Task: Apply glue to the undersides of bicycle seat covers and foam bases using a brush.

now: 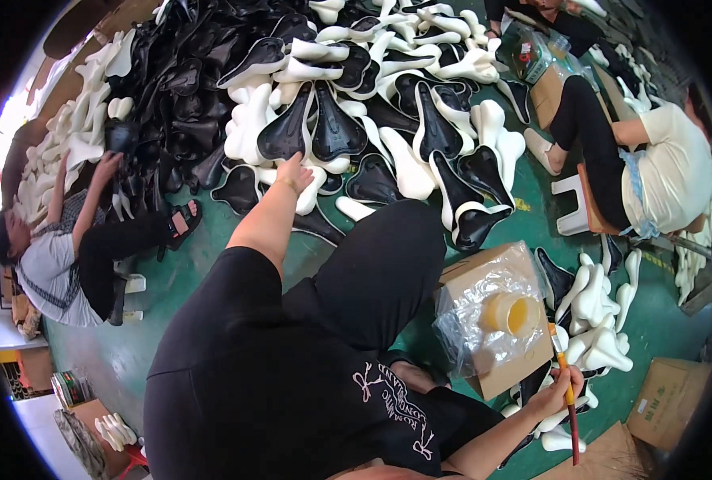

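Note:
My left hand [293, 174] reaches forward to the wide rear rim of a bicycle saddle [285, 138], its fingers closed at that edge and partly hidden. This saddle has a black underside facing up and lies on white padded pieces, beside a similar saddle [338, 124]. At the lower right, my right hand [554, 392] is closed around the handle of a paintbrush [569, 394], bristles pointing up and away from me. Near the brush stands an open tub [509, 314] with yellowish contents. It rests on a cardboard box [512, 378] draped with clear plastic [461, 328].
A large heap of black saddle shells [184, 104] and white saddle pads [412, 172] spreads ahead. More white pads [596, 300] lie right of the box. Co-workers sit at left [64, 260] and right [668, 168], the latter on a stool [572, 204]; another person is at far right.

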A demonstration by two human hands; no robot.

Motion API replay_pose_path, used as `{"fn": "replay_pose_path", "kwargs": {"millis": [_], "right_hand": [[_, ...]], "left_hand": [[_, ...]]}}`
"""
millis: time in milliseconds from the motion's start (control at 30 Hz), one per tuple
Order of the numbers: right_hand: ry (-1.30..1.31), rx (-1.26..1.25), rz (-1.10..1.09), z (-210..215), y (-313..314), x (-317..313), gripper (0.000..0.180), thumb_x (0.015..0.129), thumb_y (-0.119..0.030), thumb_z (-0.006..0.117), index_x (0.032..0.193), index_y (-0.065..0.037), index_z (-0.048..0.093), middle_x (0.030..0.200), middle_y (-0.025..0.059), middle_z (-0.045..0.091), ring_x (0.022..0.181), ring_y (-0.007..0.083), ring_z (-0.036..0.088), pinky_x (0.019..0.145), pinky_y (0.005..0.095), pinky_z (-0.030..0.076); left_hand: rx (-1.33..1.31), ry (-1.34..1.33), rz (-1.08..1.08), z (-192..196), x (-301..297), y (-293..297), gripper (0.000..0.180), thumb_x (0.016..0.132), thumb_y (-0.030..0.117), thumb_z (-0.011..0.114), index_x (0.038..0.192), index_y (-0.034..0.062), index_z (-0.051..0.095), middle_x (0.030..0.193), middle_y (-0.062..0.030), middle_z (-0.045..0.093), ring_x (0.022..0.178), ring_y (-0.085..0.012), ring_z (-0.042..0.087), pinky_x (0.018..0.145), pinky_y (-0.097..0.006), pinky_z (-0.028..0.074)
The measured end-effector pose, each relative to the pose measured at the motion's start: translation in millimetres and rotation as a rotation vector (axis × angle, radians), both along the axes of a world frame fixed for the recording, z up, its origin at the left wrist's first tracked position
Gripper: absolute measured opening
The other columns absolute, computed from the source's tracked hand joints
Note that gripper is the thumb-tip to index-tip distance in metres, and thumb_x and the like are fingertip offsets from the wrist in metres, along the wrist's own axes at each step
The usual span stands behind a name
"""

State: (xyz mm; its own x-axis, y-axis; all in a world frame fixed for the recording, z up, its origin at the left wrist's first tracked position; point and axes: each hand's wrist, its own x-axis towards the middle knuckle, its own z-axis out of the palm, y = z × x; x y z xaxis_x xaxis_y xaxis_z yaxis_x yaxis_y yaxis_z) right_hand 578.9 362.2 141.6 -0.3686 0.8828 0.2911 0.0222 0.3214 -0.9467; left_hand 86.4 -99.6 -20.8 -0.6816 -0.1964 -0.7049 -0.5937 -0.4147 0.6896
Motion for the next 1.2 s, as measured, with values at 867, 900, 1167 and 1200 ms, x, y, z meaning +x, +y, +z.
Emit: {"fn": "replay_pose_path", "kwargs": {"millis": [867, 900, 1167, 1200], "right_hand": [[0.119, 0.120, -0.001, 41, -29, -9, 0.004, 0.084, 0.001, 0.054, 0.087, 0.001, 0.056, 0.089, 0.0078, 0.055, 0.067, 0.0118, 0.052, 0.065, 0.0239, 0.045], [0.124, 0.137, 0.024, 40, -29, -9, 0.004, 0.085, 0.000, 0.055, 0.088, 0.001, 0.056, 0.089, 0.0072, 0.055, 0.067, 0.0116, 0.052, 0.065, 0.0237, 0.045], [0.141, 0.198, 0.101, 52, -30, -11, 0.003, 0.086, -0.003, 0.056, 0.086, 0.000, 0.057, 0.085, 0.0055, 0.055, 0.068, 0.0110, 0.052, 0.067, 0.0243, 0.043], [0.131, 0.183, 0.122, 52, -30, -16, 0.002, 0.086, -0.003, 0.056, 0.085, 0.000, 0.057, 0.082, 0.0042, 0.055, 0.068, 0.0108, 0.052, 0.067, 0.0239, 0.042]], "left_hand": [[-0.008, 0.528, 0.043, 133, 30, -100, 0.025, 0.088, 0.030, 0.057, 0.101, 0.0101, 0.064, 0.092, -0.0040, 0.067, 0.083, -0.0214, 0.066, 0.072, -0.039, 0.055], [0.048, 0.494, -0.074, 134, 31, -93, 0.027, 0.088, 0.031, 0.058, 0.103, 0.0102, 0.064, 0.094, -0.0040, 0.068, 0.084, -0.0217, 0.066, 0.074, -0.038, 0.054], [0.422, 0.520, -0.530, 144, 75, 17, 0.029, 0.087, 0.022, 0.061, 0.112, 0.0071, 0.060, 0.113, -0.0049, 0.065, 0.105, -0.0207, 0.060, 0.095, -0.034, 0.045], [0.401, 0.475, -0.610, 115, 74, 16, 0.032, 0.086, 0.018, 0.063, 0.116, 0.0068, 0.059, 0.116, -0.0048, 0.064, 0.108, -0.0202, 0.059, 0.097, -0.033, 0.044]]}}
